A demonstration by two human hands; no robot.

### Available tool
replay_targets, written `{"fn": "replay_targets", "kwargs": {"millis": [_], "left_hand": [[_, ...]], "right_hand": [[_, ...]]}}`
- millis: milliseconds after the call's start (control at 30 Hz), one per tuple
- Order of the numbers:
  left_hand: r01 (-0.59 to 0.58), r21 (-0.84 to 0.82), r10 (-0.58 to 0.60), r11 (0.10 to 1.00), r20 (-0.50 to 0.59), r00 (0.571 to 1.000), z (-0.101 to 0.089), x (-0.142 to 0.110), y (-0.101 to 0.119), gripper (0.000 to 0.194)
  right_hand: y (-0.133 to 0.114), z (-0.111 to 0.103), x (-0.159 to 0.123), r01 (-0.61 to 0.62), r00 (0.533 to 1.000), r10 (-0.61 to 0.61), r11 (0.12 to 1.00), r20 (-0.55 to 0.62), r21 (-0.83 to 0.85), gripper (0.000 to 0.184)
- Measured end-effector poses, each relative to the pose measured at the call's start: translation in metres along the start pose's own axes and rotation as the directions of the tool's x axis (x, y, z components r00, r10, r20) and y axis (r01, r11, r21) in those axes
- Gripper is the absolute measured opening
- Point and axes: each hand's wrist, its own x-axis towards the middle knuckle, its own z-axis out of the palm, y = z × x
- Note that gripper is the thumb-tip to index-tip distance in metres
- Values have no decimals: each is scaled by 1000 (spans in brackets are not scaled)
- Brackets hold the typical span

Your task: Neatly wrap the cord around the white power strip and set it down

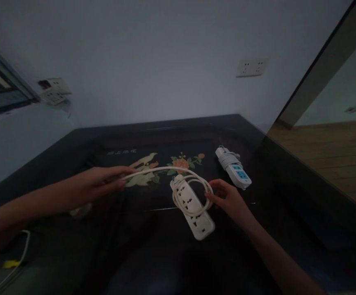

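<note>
A white power strip point(200, 228) with several sockets lies slanted on the dark table. Its white cord point(165, 168) is looped in a loose coil over the strip. My left hand point(112, 179) pinches the cord to the left of the strip, and the length between my hands arches above the tabletop. At the coil's right side, my right hand point(222, 194) grips the loops between thumb and fingers. To the right lies a second power strip point(238, 174), white with blue sockets, its own cord wound around one end.
The dark glossy table point(162, 254) bears a bird-and-flower picture and stands against a white wall. Wall sockets point(251, 68) are behind it, with more outlets point(55, 90) at left. A white cable point(24, 250) with a yellow tag hangs at lower left.
</note>
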Motion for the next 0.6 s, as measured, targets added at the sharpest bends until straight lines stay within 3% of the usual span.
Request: {"fn": "replay_targets", "kwargs": {"millis": [33, 267, 467, 600], "left_hand": [[-41, -18, 43, 999, 105, 994, 7, 12, 10, 36], [-203, 233, 184, 951, 98, 978, 50, 52, 76, 34], [-243, 289, 248, 926, 20, 969, 63, 56, 107, 31], [-286, 389, 265, 876, 107, 958, 69, 53, 119, 23]], "right_hand": [[-2, 1, -1, -2, 1000, 2, 1000, 5, -1, 27], [-14, 7, -6, -5, 1000, 5, 1000, 18, -26, 31], [-16, 6, -7, -31, 999, 31, 1000, 10, -6, 33], [-15, 1, -7, -30, 1000, 30, 1000, -2, -4, 36]]}}
